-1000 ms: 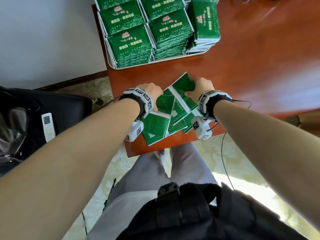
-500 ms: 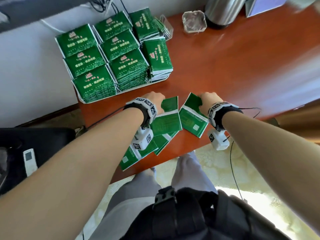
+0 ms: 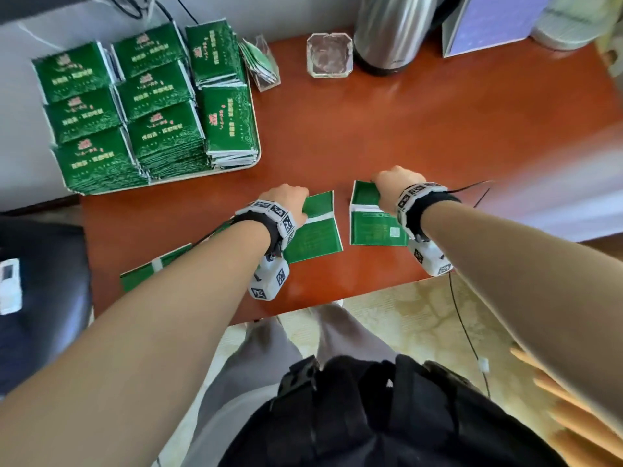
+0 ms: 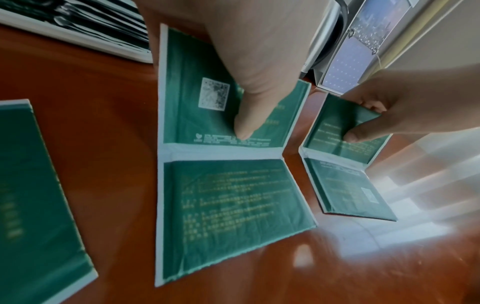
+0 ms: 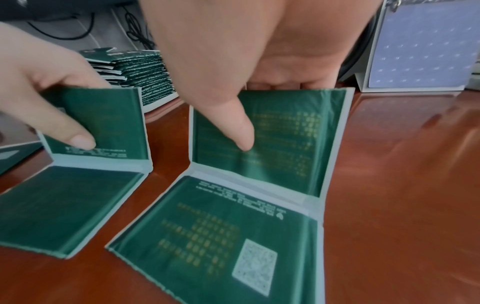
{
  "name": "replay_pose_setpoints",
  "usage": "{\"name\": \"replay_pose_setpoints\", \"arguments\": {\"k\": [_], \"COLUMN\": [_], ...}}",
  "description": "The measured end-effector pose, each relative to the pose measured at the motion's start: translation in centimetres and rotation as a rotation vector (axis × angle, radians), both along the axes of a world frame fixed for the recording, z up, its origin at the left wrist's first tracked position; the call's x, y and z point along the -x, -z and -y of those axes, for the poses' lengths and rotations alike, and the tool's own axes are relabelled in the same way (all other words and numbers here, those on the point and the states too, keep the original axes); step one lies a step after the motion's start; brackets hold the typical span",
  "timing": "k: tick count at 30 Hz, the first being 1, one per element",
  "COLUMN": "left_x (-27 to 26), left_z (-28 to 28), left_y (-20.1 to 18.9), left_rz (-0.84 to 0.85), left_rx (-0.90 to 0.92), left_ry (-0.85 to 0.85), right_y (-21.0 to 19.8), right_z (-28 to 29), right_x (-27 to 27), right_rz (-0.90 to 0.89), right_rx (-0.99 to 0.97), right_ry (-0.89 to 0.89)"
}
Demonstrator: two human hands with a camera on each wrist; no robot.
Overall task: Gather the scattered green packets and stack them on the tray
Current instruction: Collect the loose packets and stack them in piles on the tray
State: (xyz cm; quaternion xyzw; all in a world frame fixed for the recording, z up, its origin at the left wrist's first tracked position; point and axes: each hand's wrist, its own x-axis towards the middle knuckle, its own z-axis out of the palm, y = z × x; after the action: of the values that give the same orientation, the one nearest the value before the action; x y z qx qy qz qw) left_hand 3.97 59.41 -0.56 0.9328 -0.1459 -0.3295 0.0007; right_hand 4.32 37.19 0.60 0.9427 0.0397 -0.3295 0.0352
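A white tray (image 3: 257, 153) at the table's back left carries several stacks of green packets (image 3: 158, 112). Two folding green packets lie near the front edge. My left hand (image 3: 296, 201) pinches the far half of the left packet (image 3: 317, 230), thumb (image 4: 246, 121) on top, bending it up at the white seam (image 4: 221, 151). My right hand (image 3: 387, 183) pinches the far half of the right packet (image 3: 374, 227) the same way, thumb (image 5: 240, 131) on the packet (image 5: 283, 142). A third packet (image 3: 148, 269) lies flat, partly under my left forearm.
A steel kettle (image 3: 394, 32), a glass ashtray (image 3: 328, 55), a clear holder (image 3: 264, 64) and a purple calendar (image 3: 488, 21) line the back of the red-brown table (image 3: 421, 129). A black chair with a white remote (image 3: 9, 284) stands left.
The overlapping pile has been pulled apart. My hands have moved away from each other, each drawing one packet with it, and one packet is left behind on the left.
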Motion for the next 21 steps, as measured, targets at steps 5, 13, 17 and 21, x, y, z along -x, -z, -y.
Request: {"name": "replay_pose_setpoints", "arguments": {"k": [5,13,17,21], "left_x": [2.3,10.4,16.5,21.7], "left_z": [0.9,0.2,-0.3,-0.2], "left_y": [0.0,4.0,6.8,7.8], "left_rz": [0.055,0.154,0.203,0.262], "left_rx": [0.027,0.098,0.095,0.083], "left_ry": [-0.007,0.075,0.070,0.064], "right_y": [-0.2,3.7,6.4,7.8], "right_z": [1.6,1.9,0.7,0.4], "right_x": [1.9,9.1,15.3,20.2], "right_rz": [0.001,0.079,0.105,0.149], "right_rx": [-0.007,-0.126,-0.169,-0.143], "right_ry": [-0.050,-0.077,-0.072,-0.101]}}
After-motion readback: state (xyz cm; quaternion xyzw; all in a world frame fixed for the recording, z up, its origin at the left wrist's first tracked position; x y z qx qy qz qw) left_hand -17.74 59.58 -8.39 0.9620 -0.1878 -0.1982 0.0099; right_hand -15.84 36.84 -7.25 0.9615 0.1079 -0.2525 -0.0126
